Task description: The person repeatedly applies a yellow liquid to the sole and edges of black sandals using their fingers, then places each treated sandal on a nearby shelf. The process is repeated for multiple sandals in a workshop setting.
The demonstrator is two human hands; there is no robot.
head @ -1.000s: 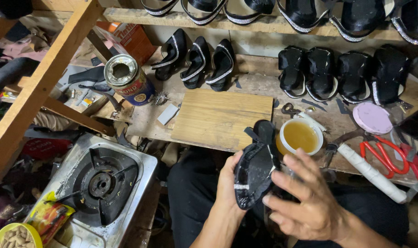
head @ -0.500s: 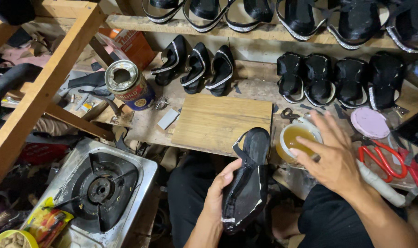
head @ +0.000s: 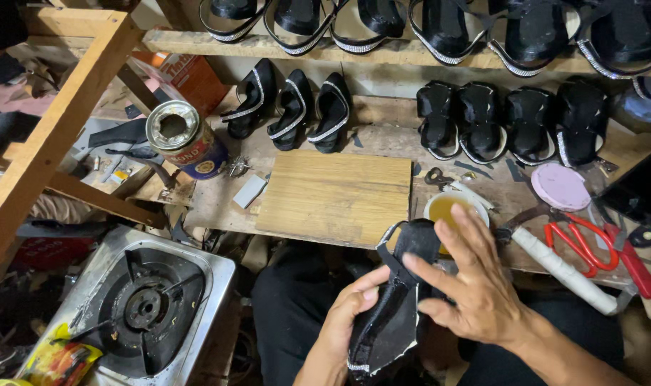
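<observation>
— What fills the scene?

— A wooden workbench [head: 483,154] with a bare wooden board [head: 336,196] on it, and rows of black sandals [head: 508,121] behind. Low at the left sits a gas stove [head: 143,307].

— And the person's hands?

— The left hand [head: 347,318] grips a black sandal upper [head: 397,300] from its side, over the lap, just below the bench edge. The right hand [head: 483,286] lies on it with fingers spread.

— Anything smaller nearby?

— A bowl of yellow glue [head: 447,207] just behind the sandal, and red scissors [head: 583,243] to the right.
</observation>
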